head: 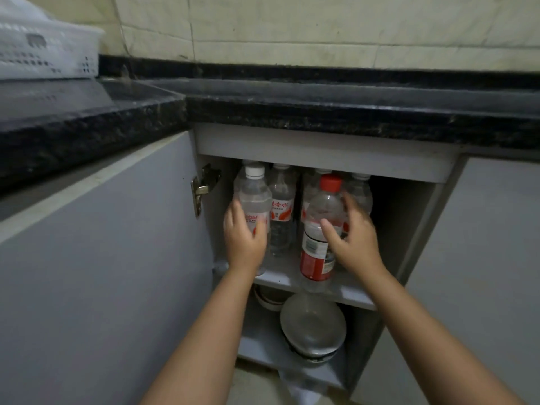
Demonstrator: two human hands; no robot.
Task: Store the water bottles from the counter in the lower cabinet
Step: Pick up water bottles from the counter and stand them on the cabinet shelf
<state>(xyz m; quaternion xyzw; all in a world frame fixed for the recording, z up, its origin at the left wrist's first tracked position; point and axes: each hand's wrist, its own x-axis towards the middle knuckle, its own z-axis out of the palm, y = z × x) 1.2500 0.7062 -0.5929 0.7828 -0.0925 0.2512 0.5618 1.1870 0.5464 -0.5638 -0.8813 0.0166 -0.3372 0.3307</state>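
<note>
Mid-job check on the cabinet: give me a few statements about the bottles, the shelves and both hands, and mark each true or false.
1. The left hand grips a white-capped bottle on the upper shelf. True.
2. The bottle by the right hand has a blue cap. False: the red-capped bottle has a red cap and red label.
3. More bottles stand behind the two front ones. True.
4. The lower shelf holds bottles too. False: it holds bowls.
5. The cabinet door is closed. False: it stands open on the left.
6. The counter above the cabinet shows no bottles. True.
</note>
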